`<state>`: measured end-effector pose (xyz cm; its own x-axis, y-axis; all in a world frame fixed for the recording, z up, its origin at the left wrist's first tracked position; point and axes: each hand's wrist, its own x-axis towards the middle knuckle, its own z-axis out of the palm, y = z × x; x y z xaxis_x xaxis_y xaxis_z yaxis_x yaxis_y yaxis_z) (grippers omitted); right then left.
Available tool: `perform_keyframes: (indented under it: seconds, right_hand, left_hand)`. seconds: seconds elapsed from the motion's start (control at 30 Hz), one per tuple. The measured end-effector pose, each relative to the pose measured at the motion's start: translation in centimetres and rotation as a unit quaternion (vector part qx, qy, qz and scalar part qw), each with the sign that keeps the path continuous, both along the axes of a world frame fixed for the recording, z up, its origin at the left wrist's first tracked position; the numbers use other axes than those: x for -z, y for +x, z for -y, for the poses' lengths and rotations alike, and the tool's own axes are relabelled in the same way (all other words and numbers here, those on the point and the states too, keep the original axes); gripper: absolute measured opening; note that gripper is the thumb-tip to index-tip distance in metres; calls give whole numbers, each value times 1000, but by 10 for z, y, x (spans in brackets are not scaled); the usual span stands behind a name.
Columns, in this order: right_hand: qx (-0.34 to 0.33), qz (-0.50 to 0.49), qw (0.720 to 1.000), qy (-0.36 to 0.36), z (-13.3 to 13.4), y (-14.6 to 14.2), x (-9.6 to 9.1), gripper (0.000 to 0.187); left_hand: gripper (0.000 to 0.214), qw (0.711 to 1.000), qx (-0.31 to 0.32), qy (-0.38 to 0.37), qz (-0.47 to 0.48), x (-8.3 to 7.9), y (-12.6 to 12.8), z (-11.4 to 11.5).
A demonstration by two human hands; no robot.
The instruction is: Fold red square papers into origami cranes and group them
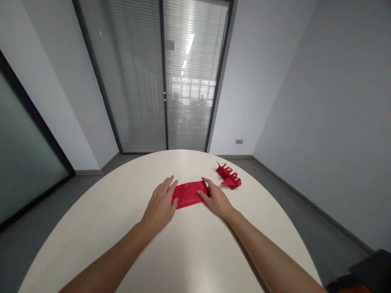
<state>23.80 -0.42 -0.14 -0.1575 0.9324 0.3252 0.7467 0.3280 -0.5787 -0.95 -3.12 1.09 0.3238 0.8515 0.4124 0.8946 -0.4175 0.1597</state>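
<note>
A folded red paper (188, 193), a creased oblong, rests on the white table between my two hands. My left hand (163, 200) lies palm down over its left end, fingers stretched out and slightly apart, thumb at the paper's near left edge. At the right end, my right hand (215, 197) has its thumb on top of the paper and its index finger curled round the far corner. What the other right fingers do is hidden. Beyond that hand stands a group of small pointed red folded-paper pieces (229, 176), apart from it.
The round white table (189, 252) fills the front. Past its far edge is a glass partition with blinds (186, 122), with grey walls (330, 122) at the side. A dark object (371, 270), perhaps a chair, is at the lower right.
</note>
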Motion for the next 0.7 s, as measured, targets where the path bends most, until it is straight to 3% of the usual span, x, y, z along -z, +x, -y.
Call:
perform_keyframes:
  seconds: [0.17,0.33,0.47,0.6,0.7]
  right_hand:
    - [9,16,1000,5,1,-1,-2,56]
    - [29,52,998,32,2,-3,-8,53]
    - [-33,101,989,103,10,-16,-22,49]
    - [-174,133,975,30,22,-31,-29,55]
    - [-212,152,964,-58,25,-34,-27,66]
  left_hand:
    - [51,995,54,-85,5,15,8,4]
    - [51,991,68,-118,1,15,10,6]
    - [51,991,67,-120,-3,14,10,-1]
    - [50,987,110,-115,-1,15,10,-9]
    - [52,984,129,-124,-8,14,10,-11]
